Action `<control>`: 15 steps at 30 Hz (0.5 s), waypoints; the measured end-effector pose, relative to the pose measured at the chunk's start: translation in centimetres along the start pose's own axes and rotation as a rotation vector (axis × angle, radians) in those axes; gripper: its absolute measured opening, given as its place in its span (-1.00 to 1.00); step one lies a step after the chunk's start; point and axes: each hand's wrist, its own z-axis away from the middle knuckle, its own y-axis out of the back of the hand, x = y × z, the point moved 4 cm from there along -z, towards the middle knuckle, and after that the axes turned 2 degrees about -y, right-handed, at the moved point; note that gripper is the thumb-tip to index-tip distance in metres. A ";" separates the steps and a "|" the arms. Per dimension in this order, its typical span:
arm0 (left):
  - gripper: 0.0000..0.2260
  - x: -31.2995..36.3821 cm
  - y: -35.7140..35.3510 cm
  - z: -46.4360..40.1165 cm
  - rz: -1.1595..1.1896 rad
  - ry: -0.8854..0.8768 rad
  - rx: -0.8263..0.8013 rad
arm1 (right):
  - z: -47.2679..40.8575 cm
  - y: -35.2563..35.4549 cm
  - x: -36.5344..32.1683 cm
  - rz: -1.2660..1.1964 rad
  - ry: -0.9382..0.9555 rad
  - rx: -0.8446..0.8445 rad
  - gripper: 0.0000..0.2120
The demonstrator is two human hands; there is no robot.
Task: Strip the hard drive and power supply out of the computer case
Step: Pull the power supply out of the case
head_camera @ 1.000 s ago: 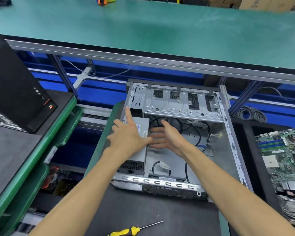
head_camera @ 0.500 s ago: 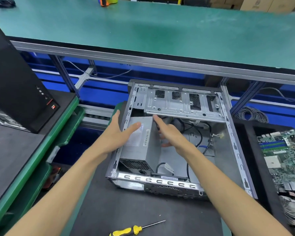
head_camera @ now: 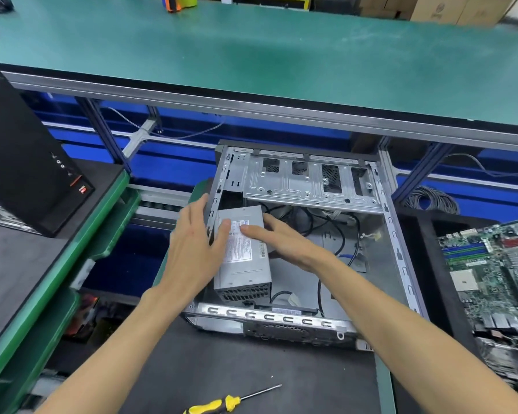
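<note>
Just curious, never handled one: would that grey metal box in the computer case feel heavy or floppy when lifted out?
The power supply looks like a rigid sheet-metal box, so probably stiff and fairly heavy. Both hands are on it, which fits. Black cables nearby may tug if still attached.

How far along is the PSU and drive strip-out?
Done: the computer case lies open, and a motherboard sits on the tray to its right. In hand: left hand and right hand rest on the power supply, which is inside the case with black cables nearby. Left: lifting it out. No hard drive is visible; the drive cage hides its bays.
</note>
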 end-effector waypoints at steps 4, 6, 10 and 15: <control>-0.38 2.0 -0.2 0.6 -0.242 -0.189 0.046 | 0.4 -0.1 -0.2 0.005 0.020 0.014 -0.27; -0.29 1.7 -0.8 0.6 -0.400 -0.078 -0.014 | 0.6 -0.1 -0.3 0.011 0.030 0.045 -0.30; -0.34 0.6 -1.9 0.5 -0.396 0.124 -0.142 | 1.1 -0.8 -0.1 0.012 0.029 0.177 -0.37; -0.45 0.4 -1.8 0.5 -0.406 0.121 -0.138 | 1.7 -1.2 0.0 0.032 0.047 0.232 -0.34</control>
